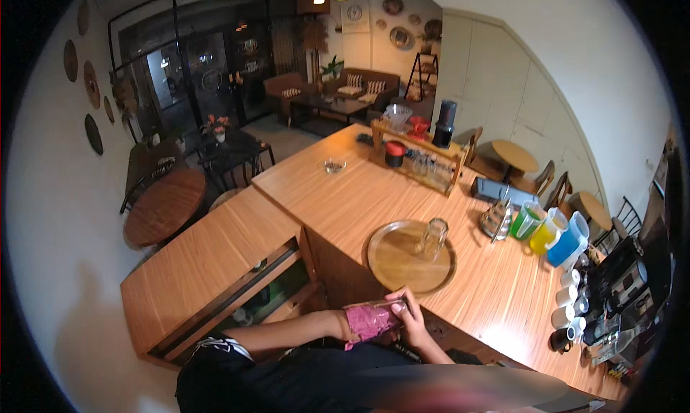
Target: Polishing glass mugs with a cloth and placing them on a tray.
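Note:
A pink cloth is bunched just in front of my dark shirt, near the counter's front edge. My left hand reaches in from the left and is mostly covered by the cloth, so its fingers are hidden. My right hand grips the right end of the bundle, with its thumb on top. Something shiny shows under that thumb, too small to identify. Just beyond the hands lies a round wooden tray on the counter, and a clear glass mug stands on its right part.
The wooden counter holds a small glass bowl, a wooden rack, a metal kettle, coloured pitchers and several white cups. At the left, a lower cabinet has an opening in its front.

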{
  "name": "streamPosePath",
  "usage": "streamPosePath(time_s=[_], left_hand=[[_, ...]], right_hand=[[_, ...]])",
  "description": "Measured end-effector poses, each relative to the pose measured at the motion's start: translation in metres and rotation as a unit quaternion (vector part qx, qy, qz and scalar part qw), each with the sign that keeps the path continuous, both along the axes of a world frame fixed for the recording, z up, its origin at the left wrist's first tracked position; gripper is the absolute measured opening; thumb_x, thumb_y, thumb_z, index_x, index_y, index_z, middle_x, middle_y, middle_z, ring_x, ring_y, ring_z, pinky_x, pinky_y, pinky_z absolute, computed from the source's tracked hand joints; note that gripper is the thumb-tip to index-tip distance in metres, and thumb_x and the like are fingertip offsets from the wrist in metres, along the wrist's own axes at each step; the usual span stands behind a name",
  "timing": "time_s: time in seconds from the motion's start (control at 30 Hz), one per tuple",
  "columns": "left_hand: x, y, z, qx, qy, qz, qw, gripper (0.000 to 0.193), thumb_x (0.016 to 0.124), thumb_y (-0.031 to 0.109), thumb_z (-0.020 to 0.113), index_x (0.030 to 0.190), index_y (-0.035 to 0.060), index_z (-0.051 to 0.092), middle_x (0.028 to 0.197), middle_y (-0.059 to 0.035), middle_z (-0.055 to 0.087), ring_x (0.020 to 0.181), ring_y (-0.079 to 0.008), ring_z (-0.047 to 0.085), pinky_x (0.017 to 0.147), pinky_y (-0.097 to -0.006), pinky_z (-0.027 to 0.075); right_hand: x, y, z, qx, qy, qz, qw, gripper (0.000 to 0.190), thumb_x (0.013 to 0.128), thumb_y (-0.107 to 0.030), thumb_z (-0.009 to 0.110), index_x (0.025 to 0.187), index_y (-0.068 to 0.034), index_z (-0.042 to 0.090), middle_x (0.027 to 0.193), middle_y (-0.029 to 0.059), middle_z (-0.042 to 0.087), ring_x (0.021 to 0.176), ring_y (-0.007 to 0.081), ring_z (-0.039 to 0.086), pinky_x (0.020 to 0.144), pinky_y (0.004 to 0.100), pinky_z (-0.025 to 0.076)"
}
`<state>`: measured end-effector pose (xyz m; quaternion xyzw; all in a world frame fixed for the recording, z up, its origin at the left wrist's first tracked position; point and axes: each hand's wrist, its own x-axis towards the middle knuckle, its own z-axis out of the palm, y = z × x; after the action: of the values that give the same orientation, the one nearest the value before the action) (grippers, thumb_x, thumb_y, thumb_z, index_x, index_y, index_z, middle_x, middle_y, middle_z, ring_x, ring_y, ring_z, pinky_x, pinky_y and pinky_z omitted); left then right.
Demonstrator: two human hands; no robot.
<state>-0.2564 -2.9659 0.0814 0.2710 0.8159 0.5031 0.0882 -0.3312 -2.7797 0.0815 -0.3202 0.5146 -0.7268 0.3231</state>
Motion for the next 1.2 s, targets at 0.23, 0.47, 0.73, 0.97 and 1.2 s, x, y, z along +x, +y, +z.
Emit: streamPosePath(time_s=[0.23,0.47,0.73,0.97,1.2], left_hand=[[-0.037,-0.007,-0.033,0.144,-0.305,-0.099,0.936,0.014,0.094,0.012,0.052,0.103,0.009,0.062,0.106,-0.0085,0.065,0.099,-0.0193,0.063,0.09,-0.0357,0.05],[-0.004,-0.022,-0.13,0.125,0.055,0.127,0.982,0.034,0.104,0.019,0.042,0.135,0.0084,0.051,0.126,-0.0103,0.059,0.113,-0.0205,0.058,0.1,-0.0364,0.046],[0.032,-0.02,-0.109,0.273,-0.09,0.073,0.955,0.055,0.096,0.033,0.053,0.145,0.0109,0.043,0.144,-0.0112,0.048,0.125,-0.0254,0.053,0.105,-0.0463,0.042],[0.019,-0.014,0.035,0.061,-0.156,0.094,0.981,0.058,0.095,0.024,0.056,0.148,0.006,0.038,0.152,-0.0154,0.041,0.131,-0.0306,0.049,0.112,-0.0427,0.037],[0.03,-0.041,-0.025,0.129,0.009,0.013,0.991,0.055,0.097,0.014,0.054,0.15,0.007,0.039,0.149,-0.0132,0.046,0.133,-0.023,0.048,0.112,-0.0353,0.039]], right_hand=[[-0.012,-0.016,-0.02,0.116,-0.363,0.12,0.917,0.027,0.1,-0.039,0.048,0.108,-0.014,0.055,0.08,0.0034,0.058,0.044,0.0129,0.047,0.034,0.0241,0.036],[-0.012,-0.029,0.023,0.166,-0.117,0.06,0.977,0.027,0.1,-0.038,0.054,0.109,-0.012,0.053,0.08,0.0015,0.055,0.048,0.0098,0.046,0.042,0.0255,0.04],[0.007,-0.039,0.035,0.176,-0.077,0.045,0.98,0.026,0.101,-0.033,0.052,0.111,-0.009,0.052,0.079,0.0056,0.055,0.046,0.0136,0.049,0.038,0.0256,0.039],[0.003,-0.045,0.021,0.164,-0.086,0.055,0.981,0.023,0.098,-0.032,0.053,0.105,-0.01,0.053,0.077,0.0053,0.053,0.048,0.0148,0.05,0.033,0.0267,0.035],[0.01,-0.052,-0.007,-0.085,0.31,-0.143,0.936,0.033,0.084,-0.023,0.068,0.096,0.006,0.059,0.087,0.0174,0.062,0.075,0.0277,0.062,0.07,0.0372,0.049]])
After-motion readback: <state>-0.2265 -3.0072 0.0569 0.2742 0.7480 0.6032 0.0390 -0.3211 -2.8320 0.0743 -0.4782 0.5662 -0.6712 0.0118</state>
